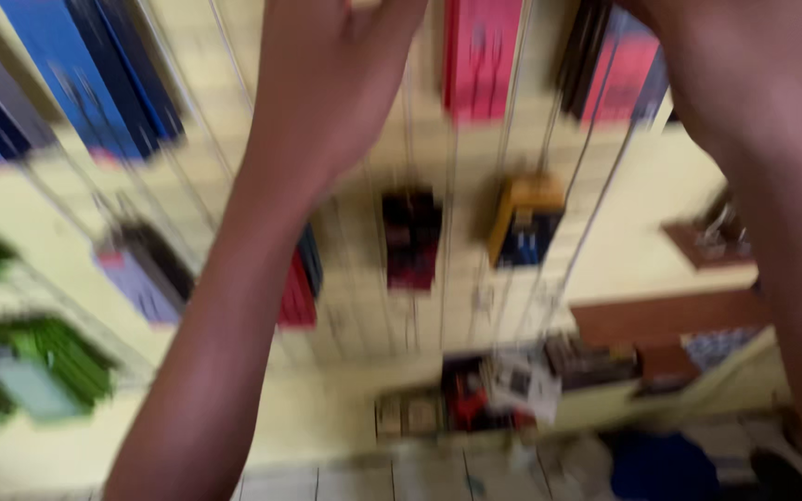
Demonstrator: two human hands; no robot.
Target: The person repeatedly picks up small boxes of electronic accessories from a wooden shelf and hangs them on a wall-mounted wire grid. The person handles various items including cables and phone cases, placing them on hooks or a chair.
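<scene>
Mostly blur: left hand point(331, 79) fingers cut off, right wrist only.

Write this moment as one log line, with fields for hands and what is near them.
left hand: raised at wire rack, grip unclear | right hand: out of view, forearm raised | near: red packages, blue packages | image: blurred

Two raised bare arms; on the blurred wire rack point(457, 278), roughly three red packs, two blue, three green.
</scene>
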